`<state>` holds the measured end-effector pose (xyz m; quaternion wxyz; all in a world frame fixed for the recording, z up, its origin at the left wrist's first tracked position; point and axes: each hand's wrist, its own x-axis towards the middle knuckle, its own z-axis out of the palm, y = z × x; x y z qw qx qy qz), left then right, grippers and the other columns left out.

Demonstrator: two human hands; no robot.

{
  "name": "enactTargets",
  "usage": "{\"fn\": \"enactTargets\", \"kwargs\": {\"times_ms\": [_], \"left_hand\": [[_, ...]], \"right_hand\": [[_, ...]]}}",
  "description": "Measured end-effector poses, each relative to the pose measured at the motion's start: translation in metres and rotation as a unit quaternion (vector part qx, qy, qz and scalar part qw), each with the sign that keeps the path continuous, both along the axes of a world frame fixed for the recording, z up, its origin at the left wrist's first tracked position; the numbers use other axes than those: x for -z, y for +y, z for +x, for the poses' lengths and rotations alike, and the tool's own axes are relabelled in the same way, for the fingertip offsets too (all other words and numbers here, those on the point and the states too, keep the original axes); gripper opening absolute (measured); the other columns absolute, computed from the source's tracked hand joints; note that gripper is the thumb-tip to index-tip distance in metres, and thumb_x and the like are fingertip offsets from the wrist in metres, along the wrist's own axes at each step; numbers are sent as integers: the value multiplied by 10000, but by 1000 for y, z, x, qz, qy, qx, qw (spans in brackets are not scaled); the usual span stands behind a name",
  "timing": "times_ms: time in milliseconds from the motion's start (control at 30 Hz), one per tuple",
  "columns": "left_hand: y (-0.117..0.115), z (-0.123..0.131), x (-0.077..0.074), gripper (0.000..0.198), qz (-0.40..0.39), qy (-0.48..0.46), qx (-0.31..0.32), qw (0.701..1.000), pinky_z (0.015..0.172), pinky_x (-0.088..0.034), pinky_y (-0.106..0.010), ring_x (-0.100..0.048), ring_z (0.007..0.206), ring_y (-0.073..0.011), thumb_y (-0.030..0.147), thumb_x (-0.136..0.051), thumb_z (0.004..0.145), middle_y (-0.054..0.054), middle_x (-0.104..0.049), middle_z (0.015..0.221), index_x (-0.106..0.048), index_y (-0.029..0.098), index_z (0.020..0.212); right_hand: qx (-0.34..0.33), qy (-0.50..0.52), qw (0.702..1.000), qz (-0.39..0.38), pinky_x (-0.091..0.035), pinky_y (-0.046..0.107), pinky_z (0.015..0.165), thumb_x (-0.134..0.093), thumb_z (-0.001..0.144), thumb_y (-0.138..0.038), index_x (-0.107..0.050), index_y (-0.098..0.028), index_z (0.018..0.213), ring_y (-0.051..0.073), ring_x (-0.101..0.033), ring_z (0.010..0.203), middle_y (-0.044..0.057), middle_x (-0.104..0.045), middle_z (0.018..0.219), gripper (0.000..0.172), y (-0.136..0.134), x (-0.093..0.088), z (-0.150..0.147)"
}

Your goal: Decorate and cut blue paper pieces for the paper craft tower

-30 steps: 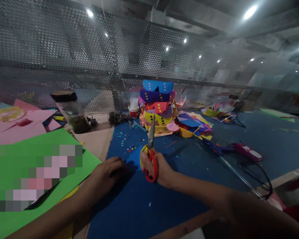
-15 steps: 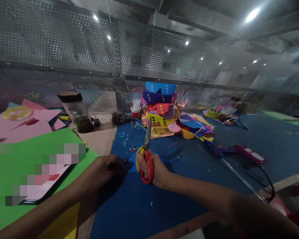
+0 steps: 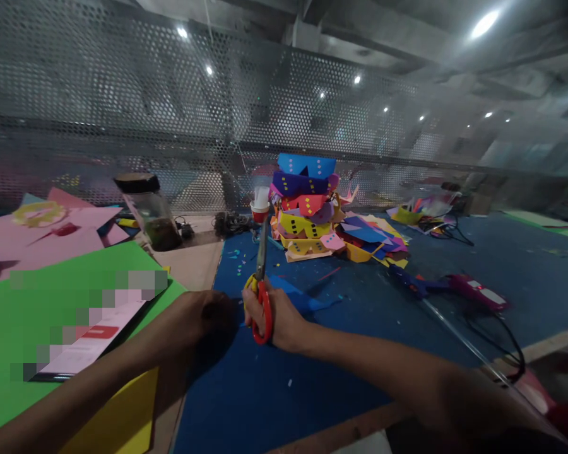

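Scissors (image 3: 262, 252) with red and yellow handles are in my right hand (image 3: 281, 315). Their blades look closed and point up and away from me. Just left of them, my left hand (image 3: 211, 315) is curled over the blue tabletop; a bit of lighter blue shows at its fingertips, but what it holds is hidden. Behind my right hand lies a piece of blue paper (image 3: 298, 295), partly covered by that hand. Small coloured paper scraps (image 3: 239, 268) are scattered beyond both hands.
Paper masks with square dots (image 3: 307, 183) are stacked at the back, beside coloured paper offcuts (image 3: 373, 236). A glue gun (image 3: 476, 291) lies right. At left are a phone (image 3: 94, 334) on green paper (image 3: 118, 260), a jar (image 3: 156, 221) and yellow paper (image 3: 123, 416).
My right hand has moved left with the scissors, closer to my left hand. More of the blue paper behind it now shows. The camera view has shifted slightly.
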<state>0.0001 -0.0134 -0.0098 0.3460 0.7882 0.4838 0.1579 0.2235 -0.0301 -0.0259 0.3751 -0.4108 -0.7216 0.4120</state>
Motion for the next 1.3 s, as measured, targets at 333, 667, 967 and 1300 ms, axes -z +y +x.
{"fn": "enactTargets", "kwargs": {"times_ms": [333, 667, 967, 1300], "left_hand": [[3, -6, -4, 301, -29, 3, 8, 1000, 742, -513, -291, -709, 838, -236, 172, -542, 681, -10, -786, 900, -731, 216, 911], [5, -8, -1, 194, -38, -15, -8, 999, 708, -512, -281, -703, 788, -228, 223, -608, 715, 5, -781, 839, -727, 219, 868], [5, -11, -5, 124, -47, -50, 27, 997, 771, -535, -295, -708, 855, -234, 270, -638, 779, -15, -781, 890, -691, 212, 874], [12, -19, 6, 201, -18, -87, 32, 996, 716, -567, -322, -710, 780, -228, 347, -672, 775, -24, -756, 827, -604, 218, 914]], "right_hand": [[-3, 6, 1000, 4, -473, 254, 578, -418, 1059, -610, -585, -208, 723, 125, -558, 539, -7, -596, 655, 550, -5, 2, 7], [-11, 1, 1000, -3, -471, 252, 572, -420, 1060, -602, -570, -211, 714, 127, -554, 533, -20, -559, 616, 544, -4, 1, -5], [-29, -20, 999, 12, -485, 245, 588, -490, 1055, -549, -594, -216, 741, 132, -599, 563, -25, -595, 633, 469, -6, 0, -19], [-31, -26, 999, 26, -475, 252, 605, -476, 1066, -516, -588, -209, 673, 135, -599, 568, -16, -586, 607, 511, -1, 1, -36]]}}
